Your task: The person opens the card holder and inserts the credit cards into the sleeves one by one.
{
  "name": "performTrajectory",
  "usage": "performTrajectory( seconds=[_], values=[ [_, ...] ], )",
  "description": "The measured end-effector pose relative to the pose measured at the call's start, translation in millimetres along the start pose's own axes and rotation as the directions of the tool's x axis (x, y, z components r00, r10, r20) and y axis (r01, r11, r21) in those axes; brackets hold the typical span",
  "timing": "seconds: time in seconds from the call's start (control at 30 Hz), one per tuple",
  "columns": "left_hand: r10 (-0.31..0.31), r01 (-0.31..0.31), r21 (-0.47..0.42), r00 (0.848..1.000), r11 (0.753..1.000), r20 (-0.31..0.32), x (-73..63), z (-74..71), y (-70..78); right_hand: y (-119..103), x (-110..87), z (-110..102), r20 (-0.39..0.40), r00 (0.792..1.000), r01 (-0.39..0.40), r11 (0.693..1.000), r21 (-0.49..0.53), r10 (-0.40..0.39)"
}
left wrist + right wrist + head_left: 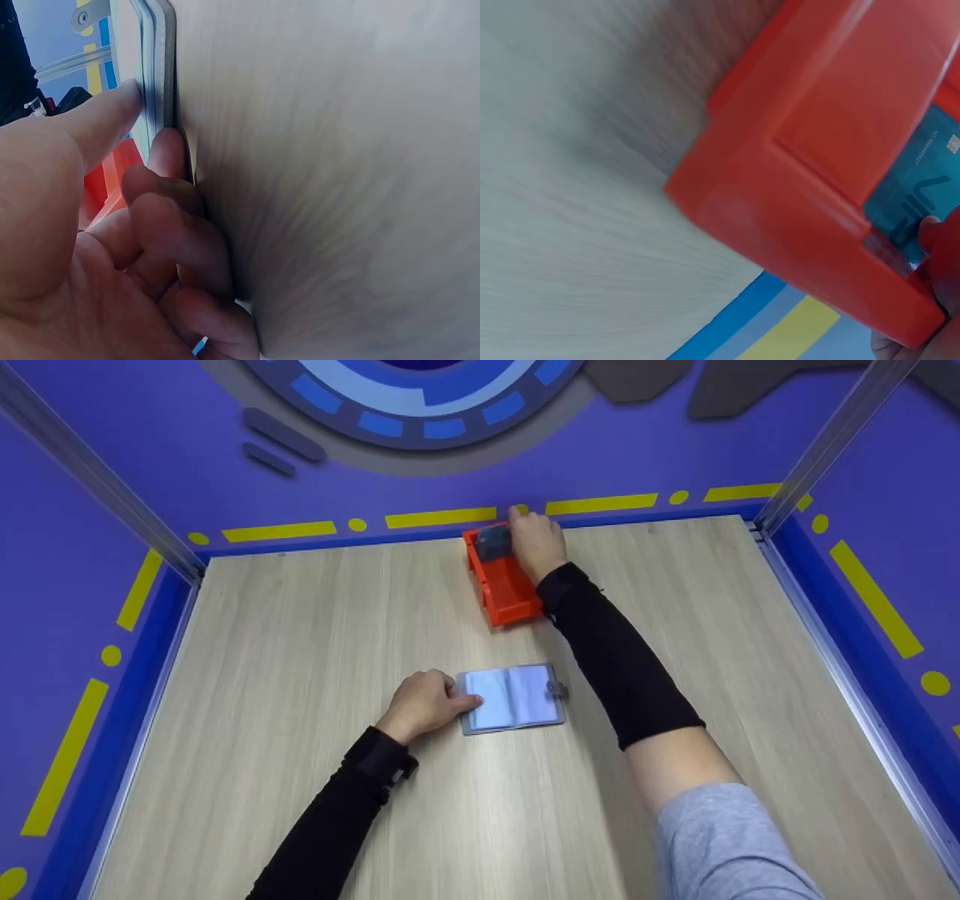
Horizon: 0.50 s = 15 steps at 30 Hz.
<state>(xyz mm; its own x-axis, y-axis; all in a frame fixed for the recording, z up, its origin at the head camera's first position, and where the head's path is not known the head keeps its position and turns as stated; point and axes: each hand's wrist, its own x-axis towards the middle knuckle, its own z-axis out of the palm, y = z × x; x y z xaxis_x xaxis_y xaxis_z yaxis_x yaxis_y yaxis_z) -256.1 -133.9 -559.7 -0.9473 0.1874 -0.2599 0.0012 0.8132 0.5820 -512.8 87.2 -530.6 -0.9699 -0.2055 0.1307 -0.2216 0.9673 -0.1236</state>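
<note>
An open card holder [511, 699] with clear sleeves and a snap tab lies on the table. My left hand [429, 703] pinches its left edge, thumb on top of the sleeves; the left wrist view shows the index fingertip [168, 150] under the edge and the other fingers curled against the table. Farther back is a red plastic bin [516, 604], its end wall gripped by my right hand [538, 544]. Inside it a teal card [911, 184] with large lettering leans at the back. A right fingertip [930, 225] touches the card's edge, with other fingers outside the wall.
The wood-grain table [315, 645] ends just behind the bin at a blue wall [450, 519] with yellow marks. Metal posts [832, 442] stand at the back corners, and side walls rise left and right. My right forearm [622, 660] reaches past the card holder's right side.
</note>
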Motion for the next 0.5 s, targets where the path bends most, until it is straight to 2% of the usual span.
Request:
performTrajectory(
  seconds=[0.2, 0.37, 0.5],
  values=[
    [-0.01, 0.01, 0.004, 1.0, 1.0, 0.005, 1.3, 1.3, 0.5, 6, -3.6, -3, -0.008, 0.999, 0.052, 0.998, 0.04, -0.052],
    [-0.017, 0.017, 0.012, 1.0, 1.0, 0.007, 2.3, 1.1, -0.3, 9, -8.4, -12, 0.044, 0.988, 0.143, 0.987, 0.067, -0.146],
    [-0.019, 0.019, 0.007, 1.0, 1.0, 0.008, 1.8, 1.3, -0.9, 11, -13.9, -19, 0.077, 0.979, 0.182, 0.979, 0.088, -0.189]
  ],
)
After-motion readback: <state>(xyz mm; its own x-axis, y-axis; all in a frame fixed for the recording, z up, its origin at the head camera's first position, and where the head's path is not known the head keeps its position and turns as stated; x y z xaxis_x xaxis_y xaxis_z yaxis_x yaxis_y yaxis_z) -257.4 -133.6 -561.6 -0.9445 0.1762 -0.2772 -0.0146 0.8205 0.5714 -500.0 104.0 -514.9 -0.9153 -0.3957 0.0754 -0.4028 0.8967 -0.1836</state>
